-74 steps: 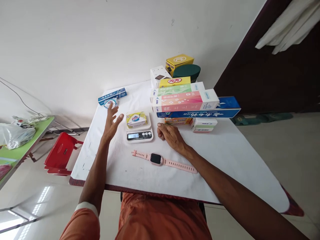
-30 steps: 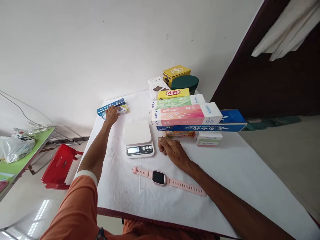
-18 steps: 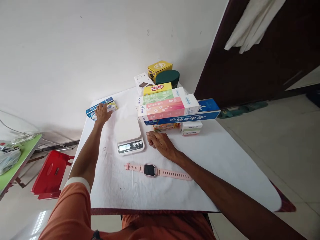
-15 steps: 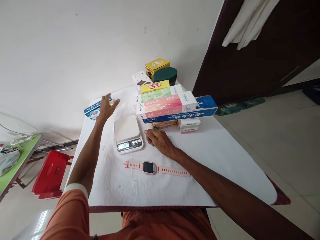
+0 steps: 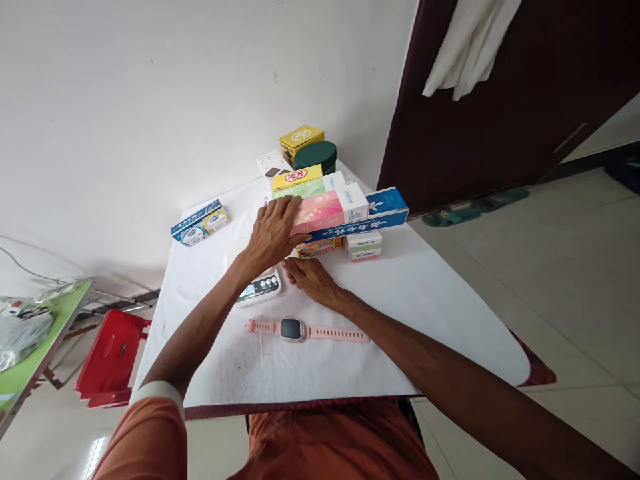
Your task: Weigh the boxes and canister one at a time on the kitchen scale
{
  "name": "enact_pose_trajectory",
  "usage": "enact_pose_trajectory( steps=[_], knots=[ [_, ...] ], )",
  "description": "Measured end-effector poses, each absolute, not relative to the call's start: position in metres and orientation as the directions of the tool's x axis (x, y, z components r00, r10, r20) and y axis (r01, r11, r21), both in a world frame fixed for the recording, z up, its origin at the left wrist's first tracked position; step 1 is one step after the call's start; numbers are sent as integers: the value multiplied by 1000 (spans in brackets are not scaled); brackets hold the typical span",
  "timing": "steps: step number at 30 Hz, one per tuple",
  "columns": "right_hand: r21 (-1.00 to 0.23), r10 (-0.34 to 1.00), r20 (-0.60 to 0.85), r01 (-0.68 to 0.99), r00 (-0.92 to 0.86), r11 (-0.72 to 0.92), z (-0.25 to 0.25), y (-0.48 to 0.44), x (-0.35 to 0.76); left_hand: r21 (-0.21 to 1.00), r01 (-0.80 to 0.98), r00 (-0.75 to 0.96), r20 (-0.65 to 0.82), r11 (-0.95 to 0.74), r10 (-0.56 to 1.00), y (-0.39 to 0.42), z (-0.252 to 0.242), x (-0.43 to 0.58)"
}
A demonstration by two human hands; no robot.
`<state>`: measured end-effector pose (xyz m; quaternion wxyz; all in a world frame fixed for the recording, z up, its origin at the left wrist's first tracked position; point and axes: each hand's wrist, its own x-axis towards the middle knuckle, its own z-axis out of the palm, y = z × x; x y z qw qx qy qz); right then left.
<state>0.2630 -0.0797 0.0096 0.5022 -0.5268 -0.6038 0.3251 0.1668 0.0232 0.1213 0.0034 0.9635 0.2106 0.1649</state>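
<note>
My left hand (image 5: 274,233) is at the left end of a pink toothpaste box (image 5: 325,210), fingers over its top and thumb on the near side. That box lies on a blue toothpaste box (image 5: 387,210), with a green box (image 5: 333,181) just behind. Loosely curled, my right hand (image 5: 311,279) rests on the table by the right edge of a white kitchen scale (image 5: 260,287); I see nothing in it. My left hand and forearm cover much of the scale's plate. A pink-strapped smartwatch (image 5: 291,329) lies in front, strap spread out.
Blue and yellow boxes (image 5: 200,223) lie at the table's left. Behind the stack stand a yellow box (image 5: 303,138), a dark green round container (image 5: 316,155) and a white box (image 5: 273,163). Small boxes (image 5: 363,245) sit under the blue one. A red chair (image 5: 111,360) stands left.
My left hand has moved right, from the blue and yellow boxes at the left, across the scale to the pink toothpaste box. My right hand stays beside the scale. The view has shifted slightly.
</note>
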Motion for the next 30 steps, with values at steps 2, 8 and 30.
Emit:
enact_pose_trajectory(
  steps=[2,8,30],
  knots=[
    [-921,962,266,310,61,235,10,-80,263,95,421,843,327,-902,428,18,121,167],
    [-921,961,274,302,47,247,11,-81,264,273,448,739,423,-851,524,14,135,145],
    [-967,984,147,225,103,120,10,-83,263,219,738,656,-12,-638,755,44,104,14]
  ],
)
